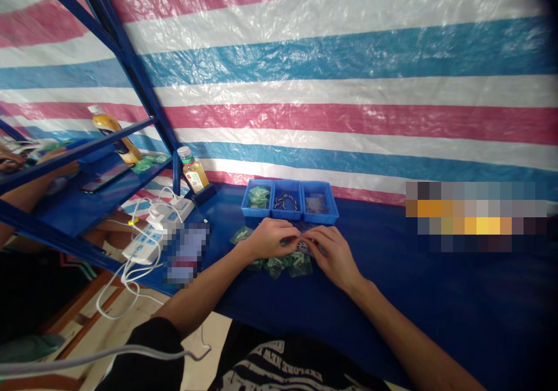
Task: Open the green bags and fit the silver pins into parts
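My left hand (272,240) and my right hand (333,254) meet over the blue table (375,321), their fingertips pinched together around something too small to make out. Beneath and in front of them lie several small clear-and-green plastic packets (300,265). Just beyond my fingers sits a blue three-part tray (257,213). Its left compartment holds green-tinted packets (258,196), the middle one short dark and silver rod-like pieces (285,201), the right one small clear bags (314,204).
Left of my arm lie a phone (188,254) and a white power strip (143,244) with tangled cables (126,283). A drink bottle (193,170) stands behind. Past the blue frame (131,83), another person's arm (26,190) rests at an adjoining table. Striped sheeting (326,124) closes off the back.
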`<state>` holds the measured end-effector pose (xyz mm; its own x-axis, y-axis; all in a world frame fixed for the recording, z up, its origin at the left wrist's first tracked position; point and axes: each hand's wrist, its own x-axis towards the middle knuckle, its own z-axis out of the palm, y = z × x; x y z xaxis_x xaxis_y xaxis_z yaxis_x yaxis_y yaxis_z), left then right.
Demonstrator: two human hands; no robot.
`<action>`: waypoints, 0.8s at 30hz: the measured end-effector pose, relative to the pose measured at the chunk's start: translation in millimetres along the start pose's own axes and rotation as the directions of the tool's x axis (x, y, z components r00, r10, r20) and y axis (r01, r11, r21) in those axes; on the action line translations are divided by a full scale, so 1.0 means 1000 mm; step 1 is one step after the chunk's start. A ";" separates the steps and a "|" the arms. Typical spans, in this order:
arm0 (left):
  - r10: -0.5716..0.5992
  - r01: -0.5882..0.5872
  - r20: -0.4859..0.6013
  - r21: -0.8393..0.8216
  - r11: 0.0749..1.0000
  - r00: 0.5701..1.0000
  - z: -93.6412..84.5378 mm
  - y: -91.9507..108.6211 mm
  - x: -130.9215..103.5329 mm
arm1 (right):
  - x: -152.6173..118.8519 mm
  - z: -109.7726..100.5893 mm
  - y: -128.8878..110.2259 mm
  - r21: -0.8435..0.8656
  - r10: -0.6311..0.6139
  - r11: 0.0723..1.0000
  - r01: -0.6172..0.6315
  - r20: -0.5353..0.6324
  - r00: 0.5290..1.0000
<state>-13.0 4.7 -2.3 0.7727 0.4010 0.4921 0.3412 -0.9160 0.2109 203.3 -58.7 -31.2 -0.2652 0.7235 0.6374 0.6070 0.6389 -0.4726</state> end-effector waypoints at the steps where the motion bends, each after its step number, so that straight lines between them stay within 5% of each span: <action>1: 0.001 -0.001 -0.002 0.000 1.000 1.000 0.000 0.000 0.000 | 0.000 -0.001 -0.001 0.000 -0.003 1.000 0.003 0.006 1.000; 24: -0.001 0.001 0.007 0.017 1.000 1.000 -0.005 0.003 0.003 | 0.003 -0.004 0.000 -0.075 0.012 0.997 -0.009 0.037 0.999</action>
<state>-12.7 3.2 3.6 0.7761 0.4017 0.4860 0.3508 -0.9156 0.1966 205.5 -57.8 -26.8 -0.2856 0.7402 0.6087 0.6642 0.6108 -0.4311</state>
